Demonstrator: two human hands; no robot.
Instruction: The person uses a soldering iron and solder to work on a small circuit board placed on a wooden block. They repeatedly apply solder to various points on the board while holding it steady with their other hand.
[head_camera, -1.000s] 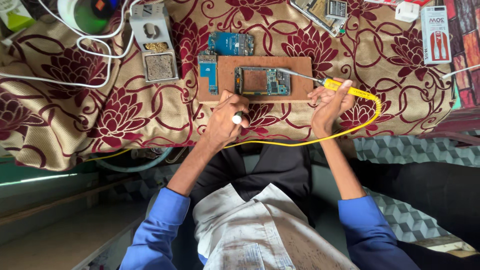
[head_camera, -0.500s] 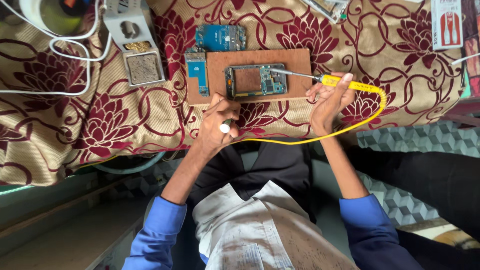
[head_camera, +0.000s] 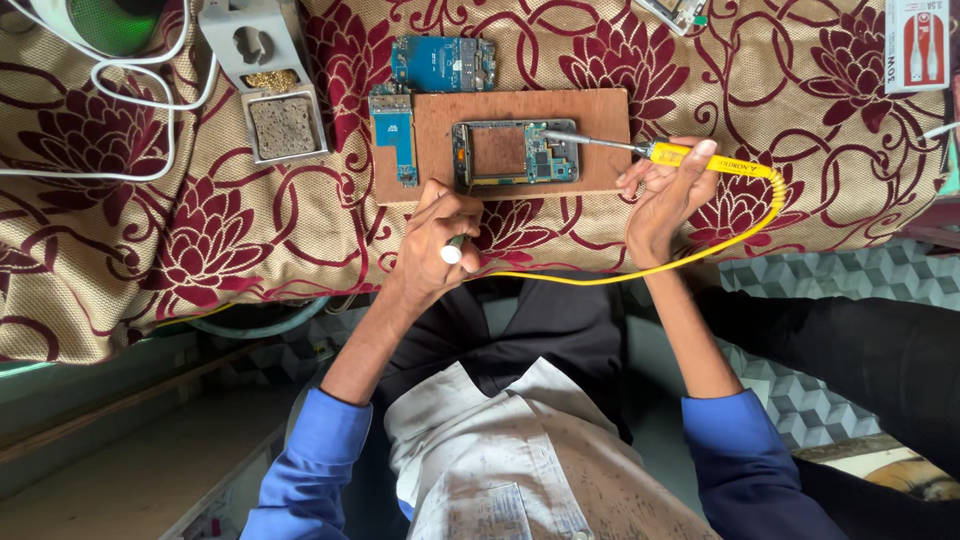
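An opened phone (head_camera: 515, 152) with its circuit board exposed lies on a small wooden board (head_camera: 520, 108). My right hand (head_camera: 662, 190) holds a yellow soldering iron (head_camera: 705, 158) to the right of the phone. Its metal tip reaches left over the phone's right end. A yellow cord (head_camera: 640, 272) trails from the iron back toward my body. My left hand (head_camera: 438, 232) rests at the board's near edge, closed around a thin tool with a white end (head_camera: 452, 253), just below the phone.
A floral maroon and beige cloth (head_camera: 180, 230) covers the table. A blue circuit board (head_camera: 443, 62) and a narrow blue board (head_camera: 394, 140) lie by the wooden board. A grey soldering stand with sponge (head_camera: 270, 105), white cables (head_camera: 120, 80) and a red-and-white package (head_camera: 915, 45) sit farther off.
The soldering iron's tip has slid left from the phone's right edge onto its exposed board. My left hand stays at the board's near edge. The camera view has shifted slightly.
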